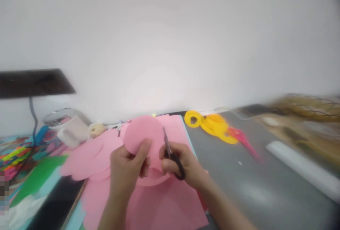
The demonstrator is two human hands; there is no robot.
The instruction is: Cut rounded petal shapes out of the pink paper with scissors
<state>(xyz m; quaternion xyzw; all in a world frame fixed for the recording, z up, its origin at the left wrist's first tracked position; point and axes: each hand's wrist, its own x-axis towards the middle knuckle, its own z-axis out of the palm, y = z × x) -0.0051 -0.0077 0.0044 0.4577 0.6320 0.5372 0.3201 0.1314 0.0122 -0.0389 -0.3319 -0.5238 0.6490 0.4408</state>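
Note:
My left hand (130, 161) pinches a round pink paper disc (145, 134), its thumb lying on the face of the disc. A curved pink paper strip (156, 179) hangs below the disc; whether the two are joined I cannot tell. In my right hand (177, 159) is a pair of black-handled scissors (176, 164), blades pointing up along the disc's right edge. Beneath both hands lie pink paper sheets (170, 205). Scalloped pink paper cutouts (87, 155) are piled to the left of my left hand.
Yellow paper cutouts (212, 124) and pink scissors (245, 141) lie on the grey table (239, 184) at right, near a white roll (300, 168). At left are a white mug (71, 131), a dark flat panel (58, 201) and green paper (39, 177).

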